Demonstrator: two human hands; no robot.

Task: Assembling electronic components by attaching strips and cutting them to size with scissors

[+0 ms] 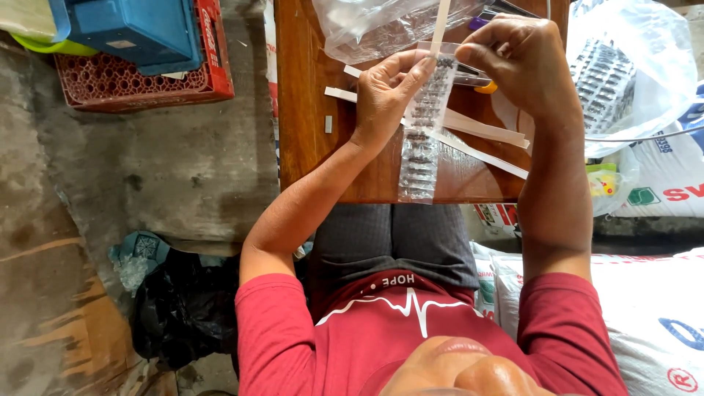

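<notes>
Packet strip (422, 139) contents — dark, indistinct

Two hands, the left hand (385, 92) and the right hand (517, 59), one strip of small packets (422, 139), one worktop (308, 125), three white paper strips (484, 126), two clear plastic bags (367, 26), one red crate (139, 81), one blue tub (132, 29), one black bag (183, 308).
</notes>
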